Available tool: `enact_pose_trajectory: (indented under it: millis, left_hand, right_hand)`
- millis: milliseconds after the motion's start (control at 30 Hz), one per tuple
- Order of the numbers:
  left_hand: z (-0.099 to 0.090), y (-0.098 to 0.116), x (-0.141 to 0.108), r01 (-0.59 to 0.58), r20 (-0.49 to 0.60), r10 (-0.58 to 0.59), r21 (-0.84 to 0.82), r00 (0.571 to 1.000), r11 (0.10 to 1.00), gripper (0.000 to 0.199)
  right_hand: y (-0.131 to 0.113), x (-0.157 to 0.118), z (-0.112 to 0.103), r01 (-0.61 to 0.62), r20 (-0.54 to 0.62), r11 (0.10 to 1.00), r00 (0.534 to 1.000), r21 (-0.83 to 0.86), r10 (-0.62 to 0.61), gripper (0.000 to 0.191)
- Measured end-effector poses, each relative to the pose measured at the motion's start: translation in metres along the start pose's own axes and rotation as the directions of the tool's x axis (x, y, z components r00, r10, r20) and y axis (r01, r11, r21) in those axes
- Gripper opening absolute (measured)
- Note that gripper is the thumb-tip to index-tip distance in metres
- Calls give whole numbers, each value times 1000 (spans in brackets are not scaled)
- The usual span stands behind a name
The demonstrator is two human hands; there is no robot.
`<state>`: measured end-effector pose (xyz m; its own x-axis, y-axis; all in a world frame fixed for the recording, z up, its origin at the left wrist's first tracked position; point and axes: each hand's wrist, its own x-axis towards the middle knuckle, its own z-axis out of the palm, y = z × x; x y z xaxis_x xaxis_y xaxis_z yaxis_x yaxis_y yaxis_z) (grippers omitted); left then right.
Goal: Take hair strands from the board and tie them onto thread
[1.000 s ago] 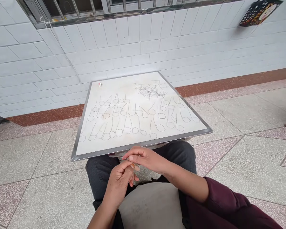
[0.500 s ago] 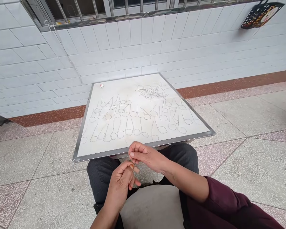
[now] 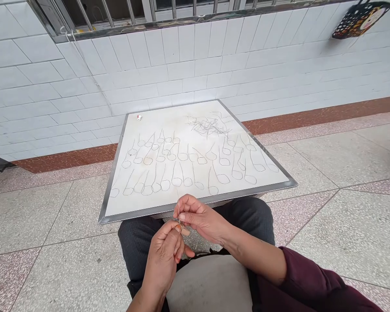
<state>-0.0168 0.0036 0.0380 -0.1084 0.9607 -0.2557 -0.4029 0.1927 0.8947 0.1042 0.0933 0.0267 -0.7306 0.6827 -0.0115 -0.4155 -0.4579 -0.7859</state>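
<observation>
I have both hands just off the near edge of the worktop (image 3: pixel 162 113), over my lap, working on one thin wire (image 3: pixel 178 204). My left hand (image 3: pixel 164 255) pinches it between thumb and forefinger, the other fingers loosely curled. My right hand (image 3: pixel 205 220), beside it and a little closer to the worktop, has thumb and fingertips closed on the same wire, whose straight end rises between them and points over the worktop's near edge. A thin curve shows below my right hand; I can't tell if it belongs to this wire.

Across the near and middle parts of the worktop lie the looped wires (image 3: pixel 177 186), in uneven rows, each a round loop with a straight tail pointing mostly away from me; some overlap. Toward the worktop's far right sits a tangled heap of straight wires (image 3: pixel 209 126). Near its far left corner is a small white-and-red object (image 3: pixel 139 117), too small to make out. The white tiled wall (image 3: pixel 169 78) stands behind the worktop, and a dark spotted bag (image 3: pixel 360 21) hangs there, well to the worktop's right.
</observation>
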Motion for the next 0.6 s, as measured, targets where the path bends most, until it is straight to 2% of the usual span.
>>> enact_pose_trajectory:
  millis: [67,133,400,600]
  left_hand:
    - [1,1,-1,13,-6,-13,-26,1000,1000,28]
    - [2,1,-2,25,-18,-26,-56,1000,998,28]
    - [4,3,0,44,-50,-48,-82,998,996,33]
    - [7,4,1,46,-78,-52,-76,996,996,32]
  right_hand:
    - [0,0,-3,7,76,1000,997,-1,-7,22]
    - [4,1,-5,40,87,999,995,4,-40,23]
    - [13,0,6,202,-95,975,973,-93,-211,25]
    - [14,-1,13,180,-200,980,960,-88,-194,30]
